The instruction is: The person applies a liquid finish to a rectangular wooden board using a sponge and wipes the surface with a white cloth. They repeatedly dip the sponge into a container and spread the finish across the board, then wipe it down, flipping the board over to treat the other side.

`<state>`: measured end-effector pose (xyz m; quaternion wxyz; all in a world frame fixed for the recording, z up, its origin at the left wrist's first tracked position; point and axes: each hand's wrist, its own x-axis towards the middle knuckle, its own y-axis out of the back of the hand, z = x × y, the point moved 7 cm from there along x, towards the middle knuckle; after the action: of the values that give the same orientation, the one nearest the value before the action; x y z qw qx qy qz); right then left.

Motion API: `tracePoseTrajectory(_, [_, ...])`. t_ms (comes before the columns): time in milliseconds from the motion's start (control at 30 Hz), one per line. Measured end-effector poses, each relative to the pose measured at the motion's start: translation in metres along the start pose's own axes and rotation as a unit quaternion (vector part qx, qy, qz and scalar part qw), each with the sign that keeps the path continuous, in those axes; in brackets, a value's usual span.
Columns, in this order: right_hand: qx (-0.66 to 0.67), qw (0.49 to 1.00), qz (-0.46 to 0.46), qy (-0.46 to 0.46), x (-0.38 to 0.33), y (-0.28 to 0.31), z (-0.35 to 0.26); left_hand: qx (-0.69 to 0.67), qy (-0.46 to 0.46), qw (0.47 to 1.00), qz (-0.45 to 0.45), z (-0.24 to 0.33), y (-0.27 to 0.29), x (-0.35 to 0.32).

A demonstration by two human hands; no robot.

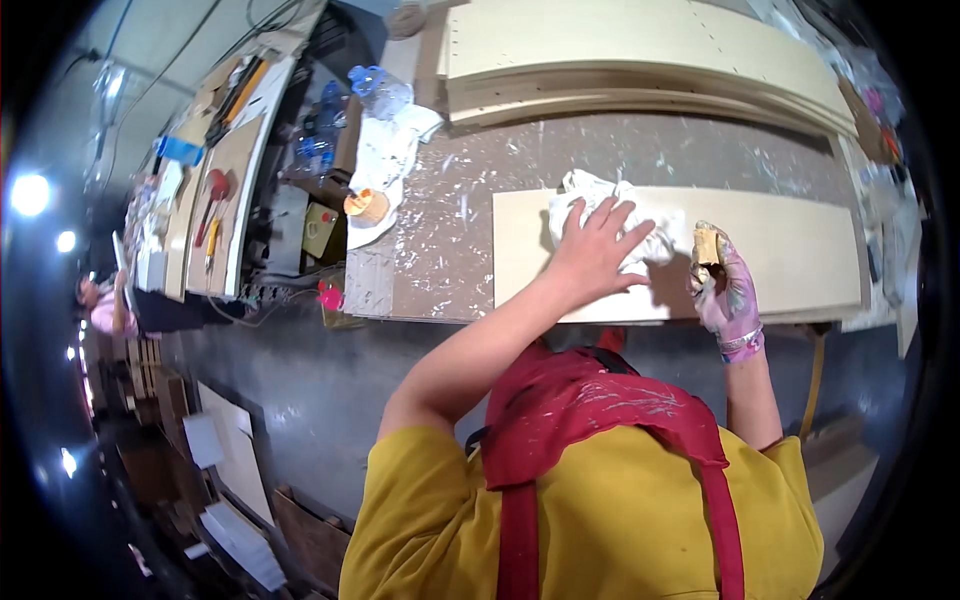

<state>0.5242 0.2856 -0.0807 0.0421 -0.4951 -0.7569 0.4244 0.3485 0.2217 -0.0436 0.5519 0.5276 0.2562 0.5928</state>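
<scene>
My bare left hand (597, 252) lies with fingers spread over a crumpled white cloth (633, 258), pressing it against a pale flat board (790, 240). That board rests along the near edge of the workbench. In my right hand (732, 297), which wears a stained pink and white glove, is a small tan block (707, 245); whether it is wood or sponge I cannot tell. The gloved fingers are closed around the block, just above the board and to the right of the cloth.
Stacked pale boards (640, 50) lie at the bench's far side. The paint-spattered bench (440, 230) carries a clear plastic bottle (382, 92), a white rag and a cut-open container (366, 207) at left. A side table holds a red-headed mallet (212, 200). Another person (115, 305) stands far left.
</scene>
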Motion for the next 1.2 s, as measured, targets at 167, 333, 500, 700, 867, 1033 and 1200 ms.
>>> tracePoseTrajectory(167, [-0.003,0.992,-0.098,-0.073,0.035,-0.057,-0.003,-0.007,0.057,0.988,0.140,-0.038,0.071,-0.054])
tracePoseTrajectory(333, [0.017,0.956,-0.202,-0.210,0.063,-0.140,0.042,0.026,0.389,0.885,0.253,-0.171,0.194,-0.150])
tracePoseTrajectory(500, [-0.020,0.935,-0.241,-0.261,0.094,-0.183,0.102,0.106,0.367,0.881,0.278,-0.250,0.252,-0.181])
tracePoseTrajectory(700, [-0.073,0.923,-0.258,-0.277,0.114,-0.238,0.138,0.079,0.326,0.930,0.149,-0.303,0.234,-0.158])
tracePoseTrajectory(867, [-0.068,0.909,-0.293,-0.290,0.112,-0.271,0.172,0.004,0.347,0.935,0.073,-0.320,0.216,-0.164])
tracePoseTrajectory(1033, [-0.137,0.923,-0.250,-0.258,0.115,-0.297,0.182,-0.003,0.324,0.943,0.077,-0.324,0.211,-0.173])
tracePoseTrajectory(1200, [-0.428,0.862,-0.271,0.000,0.153,-0.324,0.187,-0.046,0.400,0.907,0.123,-0.320,0.237,-0.177])
